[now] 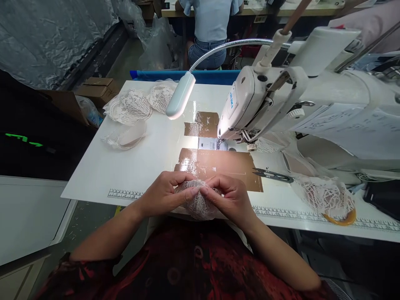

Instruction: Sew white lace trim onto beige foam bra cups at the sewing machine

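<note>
A: Grip status?
B: Lace (pixel 200 206) is pinched between left hand (pixel 170 192) and right hand (pixel 229 196), at the tabletop (pixel 159 143)'s near edge.
A: Surface?
B: White, ruler (pixel 125 194) marked along near edge. Brown patch (pixel 225 162) lit by lamp (pixel 181 95); snips (pixel 273 175) laid across its right edge, under the machine (pixel 243 104). Lace pile (pixel 129 106) left at far left.
A: Room?
B: Cartons (pixel 99 89) set beyond left edge; person (pixel 211 21) seated ahead.

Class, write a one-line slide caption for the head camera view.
Left hand and right hand pinch pale lace at a white table, near a sewing machine and lit lamp.
</note>
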Available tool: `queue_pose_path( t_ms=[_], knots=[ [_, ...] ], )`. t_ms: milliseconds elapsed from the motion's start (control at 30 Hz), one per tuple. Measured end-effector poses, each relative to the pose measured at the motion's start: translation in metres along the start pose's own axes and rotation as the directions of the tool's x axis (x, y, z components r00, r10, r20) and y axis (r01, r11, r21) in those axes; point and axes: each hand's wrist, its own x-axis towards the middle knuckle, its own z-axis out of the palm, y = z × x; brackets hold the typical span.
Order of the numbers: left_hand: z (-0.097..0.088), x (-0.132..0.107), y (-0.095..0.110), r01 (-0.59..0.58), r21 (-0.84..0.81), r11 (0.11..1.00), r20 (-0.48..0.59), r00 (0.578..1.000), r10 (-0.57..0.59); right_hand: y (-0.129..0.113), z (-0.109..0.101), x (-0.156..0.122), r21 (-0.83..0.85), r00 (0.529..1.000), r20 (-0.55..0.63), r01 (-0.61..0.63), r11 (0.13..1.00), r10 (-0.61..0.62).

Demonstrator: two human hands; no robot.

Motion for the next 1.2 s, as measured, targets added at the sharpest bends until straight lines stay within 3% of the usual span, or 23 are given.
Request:
queue_pose_path(
  t_ms=[367,533,600,667,733,800,867,933,967,1033,1133,1200],
  knots=[
    [0.001,0.005,-0.001,-0.022,0.045,0.999,0.023,1.0,0.021,0.01,-0.007,0.004,0.074,0.998,0.042,-0.051,0.996,0.048],
    [0.004,0.008,0.002,-0.035,0.09,0.995,0.04,0.999,0.031,0.006,-0.012,0.006,0.087,0.991,0.123,-0.06,0.994,0.049],
    [0.004,0.01,0.001,-0.012,0.041,0.999,0.045,0.999,0.01,0.002,-0.015,0.006,0.016,0.988,0.147,-0.042,0.999,0.039],
    [0.004,0.01,-0.002,0.073,-0.169,0.983,0.104,0.993,-0.056,0.0,-0.018,0.004,0.053,0.987,0.149,-0.074,0.996,0.065],
    [0.007,0.007,-0.009,0.201,-0.493,0.847,0.216,0.971,-0.105,0.002,-0.02,0.003,0.203,0.986,0.101,-0.151,0.967,0.133],
    [0.014,0.002,-0.017,0.274,-0.755,0.596,0.27,0.958,-0.098,0.006,-0.022,0.002,0.359,0.978,-0.019,-0.188,0.914,0.209],
    [0.025,-0.004,-0.024,0.246,-0.895,0.373,0.234,0.969,-0.079,0.013,-0.022,0.002,0.442,0.952,-0.168,-0.16,0.882,0.257],
    [0.038,-0.009,-0.029,0.235,-0.937,0.259,0.225,0.972,-0.068,0.021,-0.02,0.004,0.474,0.922,-0.263,-0.134,0.87,0.285],
    [0.044,-0.01,-0.03,0.249,-0.935,0.253,0.238,0.968,-0.074,0.024,-0.019,0.006,0.486,0.911,-0.284,-0.131,0.864,0.298],
    [0.053,-0.011,-0.029,0.271,-0.897,0.349,0.241,0.962,-0.127,0.031,-0.017,0.008,0.507,0.898,-0.301,-0.134,0.851,0.32],
    [0.055,-0.01,-0.025,0.199,-0.789,0.581,0.087,0.973,-0.215,0.039,-0.017,0.01,0.533,0.882,-0.313,-0.144,0.834,0.352],
    [0.052,-0.01,-0.024,0.139,-0.743,0.655,-0.003,0.978,-0.211,0.043,-0.018,0.01,0.554,0.871,-0.314,-0.156,0.818,0.378]
  ],
)
